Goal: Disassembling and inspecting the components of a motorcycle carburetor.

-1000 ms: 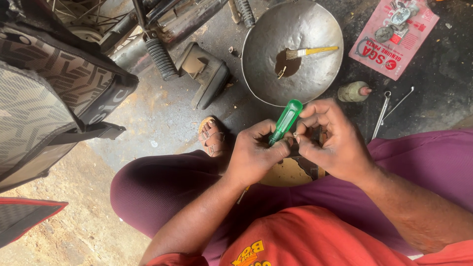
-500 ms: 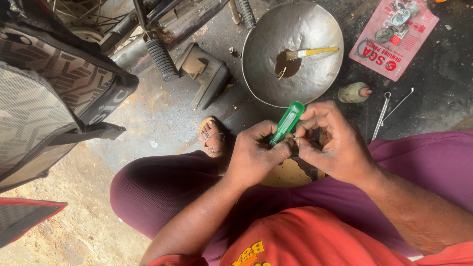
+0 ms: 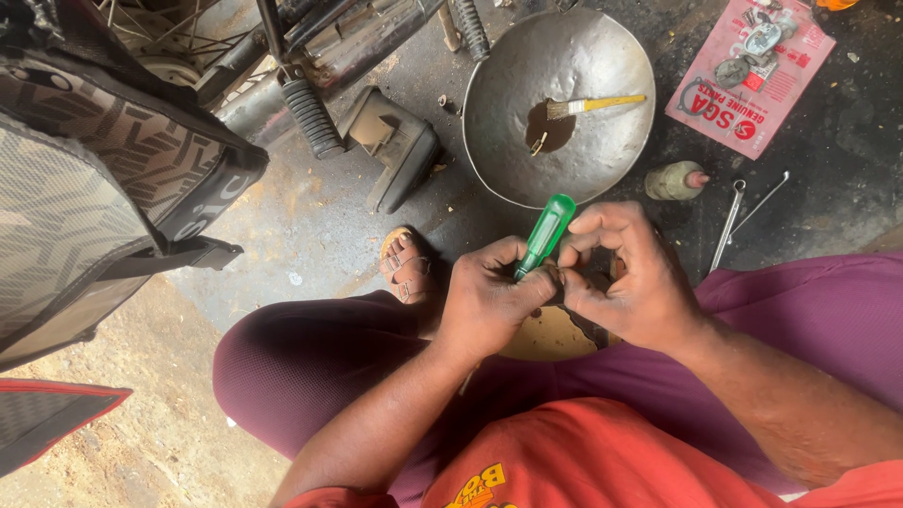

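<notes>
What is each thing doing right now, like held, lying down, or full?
Green-handled screwdriver: held in the left hand, handle pointing up.
Right hand: closed around a small part, mostly hidden.
Metal bowl: on the floor, a little dark liquid inside.
Brush: lying in the bowl, bristles in the liquid.
Small bottle: lying on its side.
Wrench: flat on the floor.

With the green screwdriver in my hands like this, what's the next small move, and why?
Probably keep turning the green screwdriver gently with the left hand while the right hand steadies the small part. The tip is hidden between the fingers, both hands are closed tight around it, so small turns seem safest.
</notes>
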